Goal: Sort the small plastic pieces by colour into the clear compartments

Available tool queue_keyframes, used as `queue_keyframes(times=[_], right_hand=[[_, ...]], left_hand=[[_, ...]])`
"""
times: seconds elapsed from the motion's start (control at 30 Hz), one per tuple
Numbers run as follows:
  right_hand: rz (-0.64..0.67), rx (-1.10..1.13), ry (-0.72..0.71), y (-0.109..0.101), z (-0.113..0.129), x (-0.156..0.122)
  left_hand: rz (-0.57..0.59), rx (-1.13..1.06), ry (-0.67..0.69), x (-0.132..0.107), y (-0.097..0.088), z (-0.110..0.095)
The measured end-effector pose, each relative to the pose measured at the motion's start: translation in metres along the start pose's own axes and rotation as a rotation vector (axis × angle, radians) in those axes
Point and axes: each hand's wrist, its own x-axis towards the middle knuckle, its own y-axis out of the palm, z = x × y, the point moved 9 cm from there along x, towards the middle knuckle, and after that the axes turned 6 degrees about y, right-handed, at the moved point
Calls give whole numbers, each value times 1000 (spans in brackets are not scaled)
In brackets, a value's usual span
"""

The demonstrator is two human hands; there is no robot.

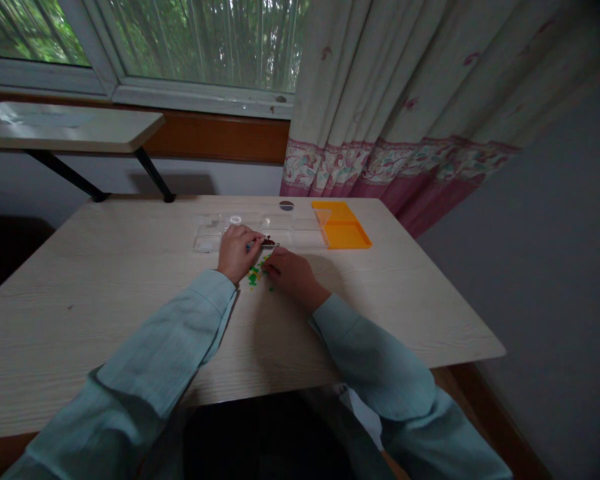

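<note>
Over the front edge of the clear compartment box (305,239), my left hand (237,253) has its fingers closed, with a bit of blue showing at the fingertips. Next to those fingertips are small dark reddish-brown pieces (269,242). My right hand (295,275) is pinched over the right side of a small pile of green and yellow pieces (253,275) lying on the table. Whatever sits between its fingertips is hidden or too small to name. The fingertips of both hands are close together.
An orange tray (347,230) adjoins the box's right end on the pale wooden table (390,293). Behind the box is a dark round spot with a light line (286,205). A raised shelf (70,127) stands at the back left, and a curtain (380,100) hangs behind the table.
</note>
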Motion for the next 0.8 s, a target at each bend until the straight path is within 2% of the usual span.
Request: queue_keyframes(times=[0.23, 0.4, 0.57, 0.8], right_hand=[[-160, 451, 122, -13, -41, 12], [-189, 795, 296, -5, -69, 15], [-117, 1032, 349, 7, -72, 16], [-60, 1140, 371, 10, -67, 14]], left_hand=[[45, -110, 102, 1, 2, -14], [119, -152, 166, 0, 5, -26], [146, -155, 182, 0, 6, -29], [135, -142, 186, 1, 8, -26]])
